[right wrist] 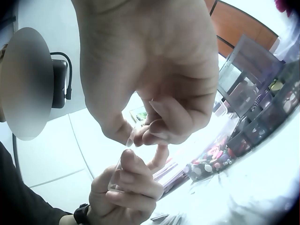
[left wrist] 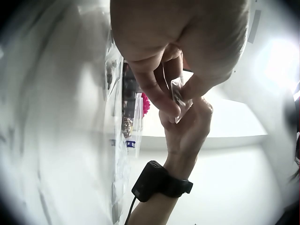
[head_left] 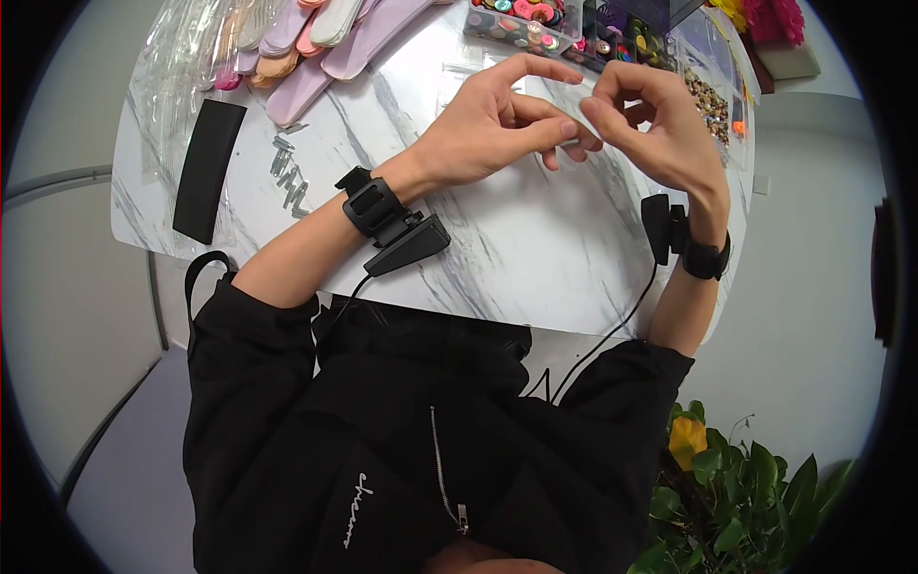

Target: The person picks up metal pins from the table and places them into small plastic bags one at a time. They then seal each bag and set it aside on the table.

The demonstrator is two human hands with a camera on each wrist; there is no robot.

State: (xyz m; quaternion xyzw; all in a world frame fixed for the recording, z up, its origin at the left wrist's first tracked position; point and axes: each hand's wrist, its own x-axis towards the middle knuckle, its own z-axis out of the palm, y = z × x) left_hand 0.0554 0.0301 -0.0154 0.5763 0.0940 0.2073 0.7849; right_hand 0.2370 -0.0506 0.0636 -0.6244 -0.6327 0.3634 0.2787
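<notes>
My left hand is raised over the marbled table, its thumb and fingers pinching a small clear plastic bag. Facing it, my right hand has its thumb and forefinger brought together at the bag's upper edge. In the right wrist view the clear bag shows along the left fingers, with the right fingertips just above. The bag is hardly visible in the head view, and its contents are hard to make out.
Small grey metal pieces lie left of my left forearm, near a black strip. Pastel flat pieces are piled at the back left. Boxes of colourful buttons and a tray of beads stand at the back right.
</notes>
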